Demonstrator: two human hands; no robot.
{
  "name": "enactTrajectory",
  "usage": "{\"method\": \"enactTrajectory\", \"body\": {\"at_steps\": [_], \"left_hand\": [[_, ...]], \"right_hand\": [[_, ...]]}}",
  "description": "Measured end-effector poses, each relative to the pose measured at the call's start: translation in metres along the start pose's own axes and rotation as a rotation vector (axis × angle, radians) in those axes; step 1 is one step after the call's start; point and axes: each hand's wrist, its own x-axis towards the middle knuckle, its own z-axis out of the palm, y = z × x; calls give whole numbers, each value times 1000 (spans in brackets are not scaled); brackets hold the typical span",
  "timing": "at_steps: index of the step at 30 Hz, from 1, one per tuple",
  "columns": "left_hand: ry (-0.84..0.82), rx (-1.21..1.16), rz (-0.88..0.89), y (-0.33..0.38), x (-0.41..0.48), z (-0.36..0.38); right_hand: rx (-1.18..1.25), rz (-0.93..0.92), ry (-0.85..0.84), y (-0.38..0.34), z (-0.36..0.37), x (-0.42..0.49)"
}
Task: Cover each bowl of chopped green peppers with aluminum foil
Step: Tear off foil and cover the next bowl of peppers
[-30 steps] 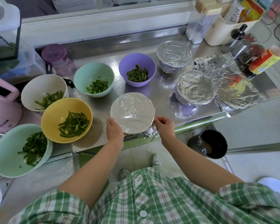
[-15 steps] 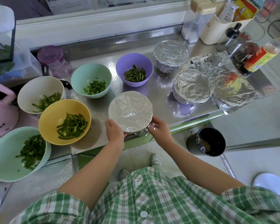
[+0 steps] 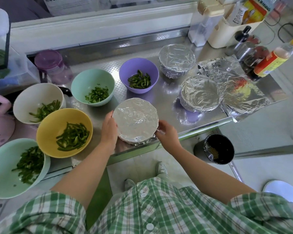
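Most of the fingers of both hands are tucked out of sight against the foil-wrapped bowl [image 3: 135,119], and the foil hides what's inside it. Both forearms reach forward. The left hand [image 3: 109,128] cups the bowl's left side, and the right hand [image 3: 167,134] pinches crumpled foil at its right rim. The bowl sits at the near edge of the worktop [image 3: 167,102]. A yellow bowl [image 3: 46,132] of chopped peppers stands open to the left. Further right, a covered bowl [image 3: 200,93] is beside a loose foil sheet [image 3: 243,97].

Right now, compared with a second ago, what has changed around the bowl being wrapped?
The left hand has slid along the foil-covered bowl, from its near rim round to its left side. The right hand still pinches foil at the near-right rim. The bowl itself, the yellow bowl and the purple bowl have not moved.
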Motion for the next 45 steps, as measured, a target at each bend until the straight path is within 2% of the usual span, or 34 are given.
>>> {"method": "enactTrajectory", "body": {"at_steps": [11,19,28,36,40,45], "left_hand": [[57,-34,101,-5,-13,7],[67,-6,111,-6,-19,10],[76,-30,74,-12,-24,12],[102,-58,81,-15,-31,16],[110,-119,69,-22,-26,17],[93,-118,60,-31,-20,22]], "right_hand": [[-30,170,131,-4,1,13],[77,266,247,-2,6,14],[554,459,287,-3,12,7],[695,346,215,-12,25,-6],[590,241,101,-21,18,-5],[481,218,123,-15,18,-3]]}}
